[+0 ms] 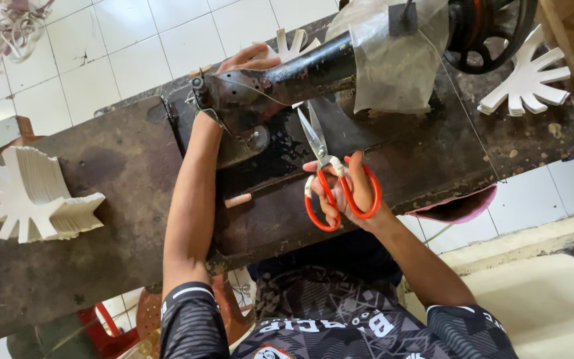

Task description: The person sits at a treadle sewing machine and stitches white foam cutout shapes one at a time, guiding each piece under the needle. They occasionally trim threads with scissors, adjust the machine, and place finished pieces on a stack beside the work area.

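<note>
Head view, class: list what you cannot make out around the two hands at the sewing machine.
- Left hand: its fingers are hidden behind the sewing machine.
- Needle area: hidden under the machine's head.
- What the open scissors in the right hand are cutting: too thin to see.
- Handwheel: cut off by the top edge.
- White cut-out stack: what it is made of cannot be told.

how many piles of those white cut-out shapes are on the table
3: a tall stack at the table's left end, a smaller stack at the right end, and one partly hidden behind the sewing machine. More may be hidden.
</note>
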The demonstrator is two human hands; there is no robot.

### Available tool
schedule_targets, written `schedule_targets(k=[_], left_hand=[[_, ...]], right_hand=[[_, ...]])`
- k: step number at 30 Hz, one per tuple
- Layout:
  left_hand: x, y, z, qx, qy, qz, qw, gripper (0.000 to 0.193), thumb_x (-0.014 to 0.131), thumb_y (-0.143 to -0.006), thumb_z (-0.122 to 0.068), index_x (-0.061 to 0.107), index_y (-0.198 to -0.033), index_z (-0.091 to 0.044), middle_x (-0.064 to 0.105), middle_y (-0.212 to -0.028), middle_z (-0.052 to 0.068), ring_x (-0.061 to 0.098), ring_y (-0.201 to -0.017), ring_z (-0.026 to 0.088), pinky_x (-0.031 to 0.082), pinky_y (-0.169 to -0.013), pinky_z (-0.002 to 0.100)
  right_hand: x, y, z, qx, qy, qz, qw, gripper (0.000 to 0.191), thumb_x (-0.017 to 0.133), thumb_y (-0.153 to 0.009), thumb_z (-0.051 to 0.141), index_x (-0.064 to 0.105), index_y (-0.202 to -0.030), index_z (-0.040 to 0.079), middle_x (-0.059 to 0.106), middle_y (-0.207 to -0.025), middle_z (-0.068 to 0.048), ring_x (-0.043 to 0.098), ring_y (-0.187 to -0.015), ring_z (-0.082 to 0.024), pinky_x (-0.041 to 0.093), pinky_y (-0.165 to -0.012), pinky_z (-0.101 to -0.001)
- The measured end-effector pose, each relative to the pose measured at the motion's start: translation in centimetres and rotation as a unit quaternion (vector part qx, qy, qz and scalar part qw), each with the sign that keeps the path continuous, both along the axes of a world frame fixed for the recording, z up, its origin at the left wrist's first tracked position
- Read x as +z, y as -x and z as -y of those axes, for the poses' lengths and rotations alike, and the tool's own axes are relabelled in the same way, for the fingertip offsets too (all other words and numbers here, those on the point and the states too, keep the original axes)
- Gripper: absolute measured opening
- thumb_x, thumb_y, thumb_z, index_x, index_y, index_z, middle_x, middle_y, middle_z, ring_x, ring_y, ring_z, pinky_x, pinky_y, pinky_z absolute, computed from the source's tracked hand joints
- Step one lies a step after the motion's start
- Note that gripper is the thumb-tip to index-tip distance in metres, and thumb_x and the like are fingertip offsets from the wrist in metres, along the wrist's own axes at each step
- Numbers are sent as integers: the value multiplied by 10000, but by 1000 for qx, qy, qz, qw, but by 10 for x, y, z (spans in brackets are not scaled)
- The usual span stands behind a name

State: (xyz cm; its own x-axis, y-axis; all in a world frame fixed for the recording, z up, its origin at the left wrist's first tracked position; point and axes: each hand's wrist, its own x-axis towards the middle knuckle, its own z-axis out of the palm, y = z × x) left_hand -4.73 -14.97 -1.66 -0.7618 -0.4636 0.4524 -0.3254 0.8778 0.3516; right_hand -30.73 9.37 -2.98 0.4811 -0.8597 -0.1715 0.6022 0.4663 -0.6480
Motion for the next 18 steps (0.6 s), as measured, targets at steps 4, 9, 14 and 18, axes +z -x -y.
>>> schedule_targets(k=[4,9,14,18], left_hand=[[0,4,-2,23,-12,-12,1000,368,849,-840,-190,798,-1205,-194,658,-1440,2,494,-1458,284,500,-1168,426],[10,11,-14,85,-24,9,996,405,855,-760,-227,794,-1159,-192,650,-1381,45,544,-1351,318,495,-1097,442],[22,22,-9,171,-157,-28,972,216,809,-961,-265,810,-1162,-183,673,-1333,117,674,-1209,296,547,-1010,435],[18,36,12,228,-189,-46,954,301,827,-910,-325,771,-1063,-72,756,-1121,131,772,-995,258,648,-829,349]], right_hand=[[-6,-5,5,-22,-18,18,999,981,293,-968,773,481,-1446,-62,557,-946,-98,537,-581,-157,485,-493,-329],[-16,-14,11,-61,-122,167,976,968,332,-959,765,515,-1382,-86,524,-862,-72,461,-518,-102,395,-382,-235],[-12,-15,5,-95,-67,111,987,761,413,-1049,633,498,-1360,-57,494,-831,-43,390,-471,-87,349,-395,-230],[7,7,-4,-61,62,-125,988,636,443,-1111,521,535,-1335,-67,462,-645,-24,375,-381,-82,349,-369,-253]])
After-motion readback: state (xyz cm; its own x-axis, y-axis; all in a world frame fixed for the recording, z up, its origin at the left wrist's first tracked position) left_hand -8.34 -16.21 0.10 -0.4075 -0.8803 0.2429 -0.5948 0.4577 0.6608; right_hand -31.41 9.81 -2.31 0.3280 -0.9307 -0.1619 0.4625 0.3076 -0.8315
